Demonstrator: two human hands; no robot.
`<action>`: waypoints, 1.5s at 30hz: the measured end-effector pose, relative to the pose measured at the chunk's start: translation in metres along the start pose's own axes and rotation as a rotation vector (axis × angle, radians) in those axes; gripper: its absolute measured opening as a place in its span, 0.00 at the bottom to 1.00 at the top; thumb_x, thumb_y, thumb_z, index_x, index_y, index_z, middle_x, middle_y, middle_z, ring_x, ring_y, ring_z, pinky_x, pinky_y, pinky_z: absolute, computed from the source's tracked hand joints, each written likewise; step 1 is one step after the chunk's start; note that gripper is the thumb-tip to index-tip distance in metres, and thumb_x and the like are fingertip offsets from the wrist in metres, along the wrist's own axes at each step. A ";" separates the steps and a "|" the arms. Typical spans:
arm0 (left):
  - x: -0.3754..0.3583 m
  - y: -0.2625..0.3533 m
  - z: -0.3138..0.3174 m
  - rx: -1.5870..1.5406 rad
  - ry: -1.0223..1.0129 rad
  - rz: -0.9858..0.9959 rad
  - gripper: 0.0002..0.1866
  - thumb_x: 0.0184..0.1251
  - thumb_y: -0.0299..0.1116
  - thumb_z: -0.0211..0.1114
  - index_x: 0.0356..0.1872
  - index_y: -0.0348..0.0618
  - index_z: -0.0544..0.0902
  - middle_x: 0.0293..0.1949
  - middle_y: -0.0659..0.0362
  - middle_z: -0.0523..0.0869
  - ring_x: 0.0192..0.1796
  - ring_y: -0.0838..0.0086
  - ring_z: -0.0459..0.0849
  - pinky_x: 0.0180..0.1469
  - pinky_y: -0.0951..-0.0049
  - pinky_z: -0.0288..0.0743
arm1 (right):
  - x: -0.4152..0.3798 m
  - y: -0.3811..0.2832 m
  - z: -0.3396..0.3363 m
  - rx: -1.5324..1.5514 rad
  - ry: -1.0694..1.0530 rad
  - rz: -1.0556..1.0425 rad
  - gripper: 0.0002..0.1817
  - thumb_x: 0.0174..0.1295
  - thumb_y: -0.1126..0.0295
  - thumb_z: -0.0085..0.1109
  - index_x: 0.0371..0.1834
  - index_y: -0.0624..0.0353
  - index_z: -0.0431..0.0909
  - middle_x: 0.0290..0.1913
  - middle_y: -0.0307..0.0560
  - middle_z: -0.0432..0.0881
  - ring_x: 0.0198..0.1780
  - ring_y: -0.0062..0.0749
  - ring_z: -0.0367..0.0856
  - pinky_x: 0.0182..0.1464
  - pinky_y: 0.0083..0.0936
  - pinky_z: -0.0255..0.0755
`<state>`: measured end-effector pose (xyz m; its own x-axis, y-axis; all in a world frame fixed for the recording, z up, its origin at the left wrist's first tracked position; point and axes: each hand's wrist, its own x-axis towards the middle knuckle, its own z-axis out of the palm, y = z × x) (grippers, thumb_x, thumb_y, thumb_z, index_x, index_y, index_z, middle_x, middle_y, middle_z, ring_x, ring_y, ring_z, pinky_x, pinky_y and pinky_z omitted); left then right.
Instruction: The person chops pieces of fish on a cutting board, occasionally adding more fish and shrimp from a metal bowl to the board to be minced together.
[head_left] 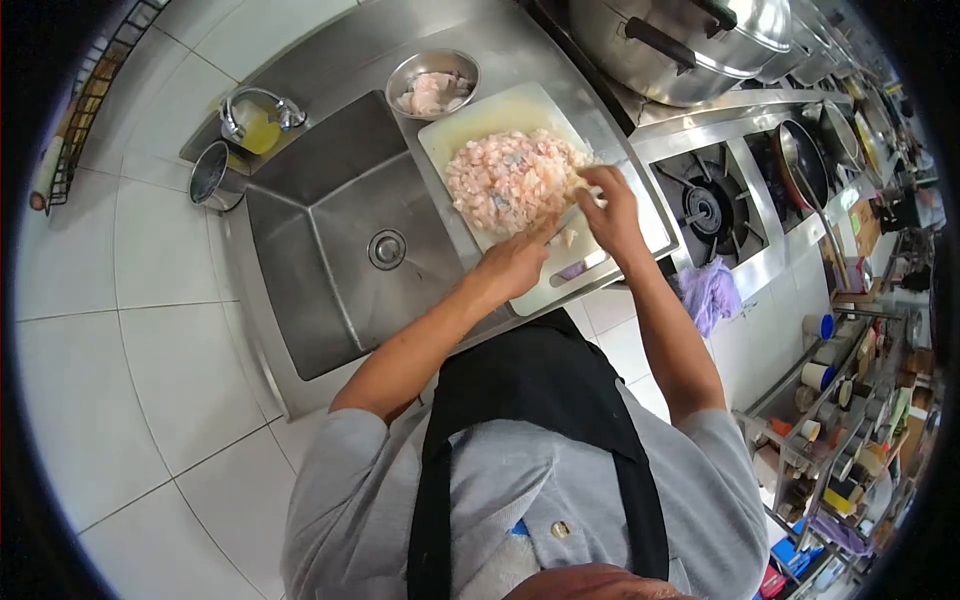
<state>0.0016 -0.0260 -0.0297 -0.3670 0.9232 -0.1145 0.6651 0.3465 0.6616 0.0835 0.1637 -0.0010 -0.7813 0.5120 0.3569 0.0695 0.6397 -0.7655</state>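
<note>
A heap of small, pale pink chopped pieces (510, 175), which look like raw fish or chicken, covers much of a white cutting board (465, 128). My left hand (515, 265) is closed at the near edge of the heap, around what looks like a knife; a little of its blade (566, 216) shows between my hands. At the right of the heap my right hand (612, 210) is bent, its fingertips pinched on a small pale piece I cannot make out well. A purplish item (573, 270) lies near the board's handle slot.
Left of the board is a steel sink (330, 260) with a tap (260, 105) and a metal cup (215, 178). A metal bowl (435, 62) with larger pale pieces stands behind. To the right are a gas burner (708, 208), a large pot (680, 50) and a purple cloth (710, 295).
</note>
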 end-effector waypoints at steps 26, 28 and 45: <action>0.001 0.031 -0.006 -0.033 0.024 -0.154 0.37 0.66 0.21 0.50 0.78 0.35 0.56 0.68 0.38 0.74 0.65 0.43 0.78 0.66 0.53 0.73 | 0.066 0.027 0.083 -0.714 -0.483 0.333 0.39 0.47 0.56 0.74 0.66 0.56 0.75 0.59 0.66 0.80 0.56 0.54 0.84 0.62 0.45 0.75; 0.002 0.027 -0.001 -0.022 -0.031 -0.186 0.37 0.73 0.27 0.50 0.81 0.45 0.50 0.71 0.36 0.69 0.68 0.43 0.74 0.68 0.52 0.71 | 0.059 0.027 0.083 -0.633 -0.391 0.292 0.31 0.52 0.59 0.69 0.61 0.56 0.77 0.53 0.65 0.83 0.57 0.55 0.84 0.60 0.45 0.77; 0.003 0.007 0.005 -0.111 0.098 -0.166 0.34 0.76 0.34 0.55 0.79 0.44 0.55 0.65 0.35 0.76 0.59 0.39 0.80 0.59 0.47 0.76 | -0.074 0.047 0.027 0.059 -0.030 0.341 0.26 0.59 0.65 0.74 0.61 0.57 0.79 0.49 0.56 0.82 0.50 0.50 0.84 0.55 0.37 0.77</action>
<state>0.0089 -0.0200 -0.0289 -0.5305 0.8325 -0.1598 0.5162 0.4668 0.7181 0.1272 0.1404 -0.0780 -0.7372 0.6729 0.0605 0.2939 0.4000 -0.8681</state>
